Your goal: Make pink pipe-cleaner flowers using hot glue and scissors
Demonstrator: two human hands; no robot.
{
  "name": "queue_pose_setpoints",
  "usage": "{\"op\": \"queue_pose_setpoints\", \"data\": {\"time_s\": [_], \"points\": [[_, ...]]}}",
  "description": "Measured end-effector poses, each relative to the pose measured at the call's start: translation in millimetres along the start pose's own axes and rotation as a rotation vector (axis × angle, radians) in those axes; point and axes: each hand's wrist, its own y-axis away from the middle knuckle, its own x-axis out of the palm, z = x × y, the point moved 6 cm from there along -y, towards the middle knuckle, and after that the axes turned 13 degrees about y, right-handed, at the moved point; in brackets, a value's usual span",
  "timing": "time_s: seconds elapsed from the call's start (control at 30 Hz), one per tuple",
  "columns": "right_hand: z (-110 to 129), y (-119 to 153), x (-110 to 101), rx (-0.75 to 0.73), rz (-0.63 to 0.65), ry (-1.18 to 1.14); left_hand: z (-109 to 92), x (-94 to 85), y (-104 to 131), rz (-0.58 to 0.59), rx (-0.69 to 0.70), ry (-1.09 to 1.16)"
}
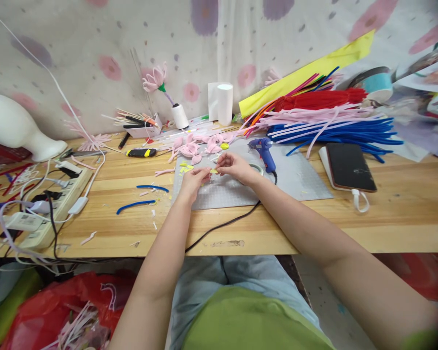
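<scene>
Over the grey cutting mat [233,194], my left hand [194,182] and my right hand [235,167] meet with their fingertips pinched. Between them is a small yellow piece [213,171], with a thin white bit just below it; its exact form is too small to make out. Pale pink petal shapes [188,149] lie just beyond my hands, with a yellow one [224,146] beside them. Yellow scraps [185,168] are scattered left of my fingers. A roll of tape [256,169] sits partly hidden behind my right wrist.
A blue glue gun [264,153] lies right of my hands, its black cord [222,226] crossing the table front. Pipe cleaner bundles [328,131] fill the back right, near a black device [350,166]. A power strip [58,209] stands left. A pink flower [155,78] rises behind.
</scene>
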Motion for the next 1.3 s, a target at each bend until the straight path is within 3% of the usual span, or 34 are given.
{"op": "queue_pose_setpoints", "data": {"time_s": [0.2,0.53,0.67,0.77,0.93,1.3], "points": [[1,1,2,-0.017,0.011,0.064,-1,-3.9,0,-0.067,-0.021,0.020],[0,-2,-1,-0.017,0.001,0.095,-1,-3.4,2,-0.060,-0.013,-0.070],[-4,-2,-2,0.007,-0.093,0.011,-2,-7.5,0,-0.148,0.053,-0.045],[-10,-2,7,0.059,-0.089,-0.070,-2,-9.4,0,-0.203,0.083,0.004],[-16,-2,17,0.097,-0.116,-0.043,1,-5.5,1,-0.202,0.067,0.028],[-8,0,15,0.064,-0.146,-0.039,1,-5.4,2,-0.229,0.067,0.044]]}}
